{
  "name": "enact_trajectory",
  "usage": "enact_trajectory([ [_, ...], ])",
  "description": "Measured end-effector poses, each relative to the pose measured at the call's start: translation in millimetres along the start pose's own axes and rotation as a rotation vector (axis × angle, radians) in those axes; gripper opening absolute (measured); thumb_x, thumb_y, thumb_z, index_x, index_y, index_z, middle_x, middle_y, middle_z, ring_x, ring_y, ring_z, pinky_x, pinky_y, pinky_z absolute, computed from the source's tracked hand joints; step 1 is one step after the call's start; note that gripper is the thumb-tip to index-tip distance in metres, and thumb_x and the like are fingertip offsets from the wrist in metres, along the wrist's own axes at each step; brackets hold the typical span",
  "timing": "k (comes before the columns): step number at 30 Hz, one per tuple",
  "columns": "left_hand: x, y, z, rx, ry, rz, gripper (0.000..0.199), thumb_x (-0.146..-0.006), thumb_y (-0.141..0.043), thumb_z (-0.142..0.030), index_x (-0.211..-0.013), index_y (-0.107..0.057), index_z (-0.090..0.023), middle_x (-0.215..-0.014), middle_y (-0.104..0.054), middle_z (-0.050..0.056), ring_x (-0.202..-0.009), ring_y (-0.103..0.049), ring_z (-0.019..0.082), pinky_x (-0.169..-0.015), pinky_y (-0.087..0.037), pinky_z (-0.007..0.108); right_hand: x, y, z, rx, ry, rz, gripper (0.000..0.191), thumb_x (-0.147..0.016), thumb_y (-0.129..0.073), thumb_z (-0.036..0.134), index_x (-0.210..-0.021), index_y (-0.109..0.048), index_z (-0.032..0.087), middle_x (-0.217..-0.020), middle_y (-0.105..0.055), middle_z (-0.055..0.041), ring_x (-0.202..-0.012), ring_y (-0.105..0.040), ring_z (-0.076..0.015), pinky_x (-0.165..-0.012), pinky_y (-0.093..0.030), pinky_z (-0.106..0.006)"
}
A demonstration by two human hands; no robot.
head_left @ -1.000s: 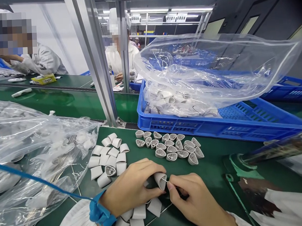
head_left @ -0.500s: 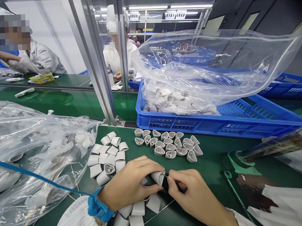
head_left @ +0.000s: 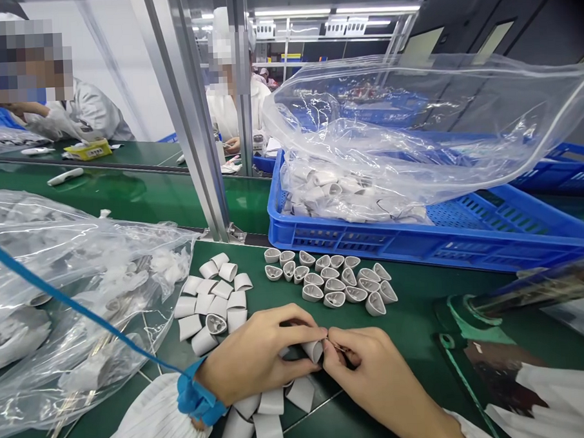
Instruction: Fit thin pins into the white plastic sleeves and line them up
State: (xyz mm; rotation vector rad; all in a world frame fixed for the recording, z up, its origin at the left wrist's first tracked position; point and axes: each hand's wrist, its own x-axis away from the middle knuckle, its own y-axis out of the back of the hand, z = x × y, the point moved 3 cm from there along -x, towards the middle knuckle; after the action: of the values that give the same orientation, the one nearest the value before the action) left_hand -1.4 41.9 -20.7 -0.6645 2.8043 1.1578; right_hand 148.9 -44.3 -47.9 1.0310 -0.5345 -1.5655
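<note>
You're cradling a white plastic shell (head_left: 313,351) over the green mat (head_left: 403,324) in your left hand (head_left: 257,357), fingers curled around it, its long axis lying roughly crosswise and pointing at your right hand (head_left: 376,370), whose fingertips (head_left: 328,350) are pinching a thin wire (head_left: 337,346) at its end (the yellow box's (head_left: 88,150) print is too small to read).

At the right, a blue plastic crate (head_left: 351,245) holds a clear plastic bag (head_left: 413,104); another clear bag (head_left: 42,256) lies left. Beyond an aluminium post (head_left: 192,139), a white-coated co-worker (head_left: 91,108) faces a green workbench (head_left: 117,201).
</note>
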Motion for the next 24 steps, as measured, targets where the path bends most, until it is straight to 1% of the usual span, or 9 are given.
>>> enact_trajectory([
  [3,0,1.1,-2,0.001,-0.005,-0.009,0.037,-0.088,-0.07,-0.017,-0.124,-0.065,-0.024,-0.12,-0.064,0.005,-0.104,-0.065,0.018,-0.092,-0.054,0.029,0,4,1,0.014,0.02,-0.073,0.035,-0.092,-0.047,0.018,-0.062,-0.029,0.017,-0.051,-0.029,0.007,-0.044,-0.03,-0.0058,-0.047,-0.021,-0.023],
  [5,-1,5.0,-1,-0.037,-0.003,-0.062,0.036,-0.088,-0.07,-0.019,-0.123,-0.065,-0.023,-0.119,-0.064,0.005,-0.106,-0.063,0.019,-0.094,-0.053,0.032,-1,10,2,0.002,0.021,-0.133,0.036,-0.095,-0.046,0.019,-0.064,-0.028,0.018,-0.053,-0.029,0.0068,-0.045,-0.029,-0.0061,-0.046,-0.022,-0.022],
  [8,0,16.3,6,-0.164,0.059,-0.239,0.033,-0.088,-0.07,-0.02,-0.121,-0.065,-0.023,-0.117,-0.063,0.006,-0.106,-0.06,0.022,-0.093,-0.052,0.038,-3,18,2,-0.059,-0.023,-0.184,0.036,-0.1,-0.044,0.023,-0.067,-0.031,0.019,-0.055,-0.027,0.0067,-0.046,-0.028,-0.0075,-0.046,-0.024,-0.022],
  [10,1,24.3,15,-0.264,0.13,-0.367,0.031,-0.088,-0.07,-0.022,-0.119,-0.066,-0.023,-0.112,-0.064,0.006,-0.102,-0.06,0.024,-0.088,-0.052,0.04,-4,20,1,-0.131,-0.067,-0.165,0.035,-0.103,-0.042,0.027,-0.069,-0.036,0.02,-0.056,-0.028,0.0069,-0.046,-0.028,-0.0082,-0.045,-0.024,-0.022],
  [12,3,29.3,22,-0.357,0.199,-0.433,0.03,-0.087,-0.071,-0.027,-0.116,-0.068,-0.022,-0.105,-0.066,0.006,-0.096,-0.061,0.025,-0.084,-0.052,0.043,-5,18,0,-0.197,-0.105,-0.119,0.032,-0.105,-0.041,0.03,-0.075,-0.045,0.021,-0.057,-0.032,0.0071,-0.046,-0.03,-0.0085,-0.044,-0.025,-0.022],
  [15,3,29.1,27,-0.445,0.287,-0.391,0.026,-0.085,-0.072,-0.031,-0.11,-0.07,-0.022,-0.099,-0.071,0.004,-0.094,-0.063,0.027,-0.085,-0.049,0.046,-6,12,-2,-0.254,-0.136,-0.053,0.027,-0.106,-0.04,0.032,-0.084,-0.053,0.022,-0.059,-0.038,0.0072,-0.047,-0.035,-0.0085,-0.047,-0.028,-0.021],
  [18,1,25.4,25,-0.474,0.375,-0.338,0.021,-0.086,-0.07,-0.029,-0.106,-0.069,-0.025,-0.099,-0.074,0.002,-0.094,-0.065,0.027,-0.087,-0.047,0.048,-4,8,-3,-0.269,-0.161,-0.001,0.027,-0.106,-0.039,0.035,-0.087,-0.054,0.023,-0.059,-0.042,0.0072,-0.048,-0.038,-0.0089,-0.048,-0.029,-0.022],
  [21,-1,23.8,22,-0.495,0.44,-0.339,0.015,-0.089,-0.066,-0.029,-0.103,-0.067,-0.025,-0.096,-0.075,0.001,-0.092,-0.065,0.028,-0.085,-0.046,0.048,-3,5,-4,-0.259,-0.181,0.04,0.028,-0.106,-0.039,0.036,-0.088,-0.055,0.023,-0.058,-0.044,0.0067,-0.049,-0.04,-0.0095,-0.049,-0.028,-0.023],
  [24,-1,23.6,22,-0.523,0.46,-0.336,0.008,-0.089,-0.066,-0.031,-0.094,-0.065,-0.024,-0.091,-0.074,0.001,-0.089,-0.064,0.028,-0.084,-0.045,0.048,-3,4,-3,-0.248,-0.177,0.07,0.028,-0.106,-0.038,0.037,-0.089,-0.056,0.023,-0.059,-0.045,0.0059,-0.05,-0.042,-0.0102,-0.049,-0.028,-0.023],
])
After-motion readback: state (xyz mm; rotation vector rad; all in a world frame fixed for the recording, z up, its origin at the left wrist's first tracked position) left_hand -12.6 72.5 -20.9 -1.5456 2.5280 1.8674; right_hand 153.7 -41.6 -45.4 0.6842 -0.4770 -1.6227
